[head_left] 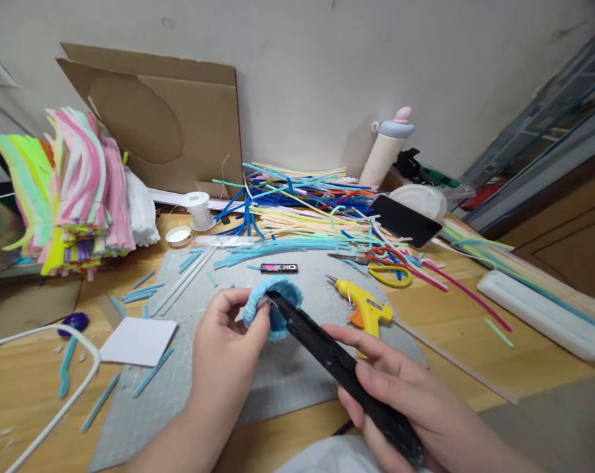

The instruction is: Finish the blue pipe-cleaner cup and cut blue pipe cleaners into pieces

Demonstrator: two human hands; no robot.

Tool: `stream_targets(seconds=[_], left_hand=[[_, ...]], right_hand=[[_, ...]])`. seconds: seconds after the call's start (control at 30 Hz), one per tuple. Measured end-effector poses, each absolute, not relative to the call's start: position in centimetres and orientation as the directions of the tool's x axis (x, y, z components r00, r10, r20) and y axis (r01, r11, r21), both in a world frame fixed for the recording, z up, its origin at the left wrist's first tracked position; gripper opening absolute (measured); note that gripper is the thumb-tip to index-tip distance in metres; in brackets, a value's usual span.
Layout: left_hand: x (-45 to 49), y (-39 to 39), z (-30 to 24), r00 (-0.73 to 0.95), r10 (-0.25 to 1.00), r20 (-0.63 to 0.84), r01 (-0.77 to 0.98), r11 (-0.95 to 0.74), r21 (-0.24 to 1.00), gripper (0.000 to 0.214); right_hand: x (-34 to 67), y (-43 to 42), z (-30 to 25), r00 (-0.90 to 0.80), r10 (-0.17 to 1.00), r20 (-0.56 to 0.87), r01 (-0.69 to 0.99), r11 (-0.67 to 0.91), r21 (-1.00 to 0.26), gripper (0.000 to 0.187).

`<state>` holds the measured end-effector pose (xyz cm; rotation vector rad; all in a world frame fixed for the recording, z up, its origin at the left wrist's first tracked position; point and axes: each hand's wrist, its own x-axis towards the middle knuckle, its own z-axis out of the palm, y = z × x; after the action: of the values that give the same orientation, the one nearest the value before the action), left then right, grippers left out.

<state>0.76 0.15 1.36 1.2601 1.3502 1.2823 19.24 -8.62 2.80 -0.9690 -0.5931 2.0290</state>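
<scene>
My left hand [224,345] pinches a small round light-blue fuzzy piece [273,303] made of pipe cleaner, holding it above the grey mat [287,374]. My right hand [415,404] grips a long black tool [336,358] whose tip touches the inside of the blue piece near my left thumb. Both hands are closed on what they hold.
A yellow glue gun [365,307] lies on the mat beside a black lighter [279,268]. Behind are a heap of coloured pipe cleaners [307,203], yellow-handled scissors [388,272], a phone [405,221], a thread spool [198,209], stacked fuzzy stems [75,190], cardboard [179,125], a white bottle [386,148].
</scene>
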Motion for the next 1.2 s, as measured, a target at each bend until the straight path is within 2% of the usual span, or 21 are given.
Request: stream_targets(seconds=[0.27,0.43,0.63,0.9,1.2], left_hand=[[0.8,0.0,0.9,-0.169,0.985,0.045,0.243,-0.002,0.970,0.022],[0.9,0.2,0.8,-0.224,0.970,0.095,0.319,-0.019,0.947,0.022],[1.0,0.4,0.5,-0.238,0.967,0.088,0.327,-0.006,0.945,0.023],[1.1,0.3,-0.1,-0.203,0.927,0.315,0.510,-0.175,0.842,0.016],[1.1,0.5,-0.5,-0.169,0.914,0.370,0.555,-0.221,0.802,0.015]], right_hand=[[18.0,-8.3,3.1,-0.473,0.792,-0.385,-0.462,-0.596,-0.657,0.058],[17.2,-8.3,3.5,-0.469,0.791,-0.393,-0.470,-0.600,-0.648,0.052],[16.5,-8.4,3.8,-0.439,0.795,-0.420,-0.458,-0.600,-0.657,0.056],[15.9,-8.7,3.8,-0.432,0.815,-0.387,-0.490,-0.572,-0.658,0.057],[14.9,-8.8,4.2,-0.465,0.811,-0.356,-0.532,-0.577,-0.620,0.061]])
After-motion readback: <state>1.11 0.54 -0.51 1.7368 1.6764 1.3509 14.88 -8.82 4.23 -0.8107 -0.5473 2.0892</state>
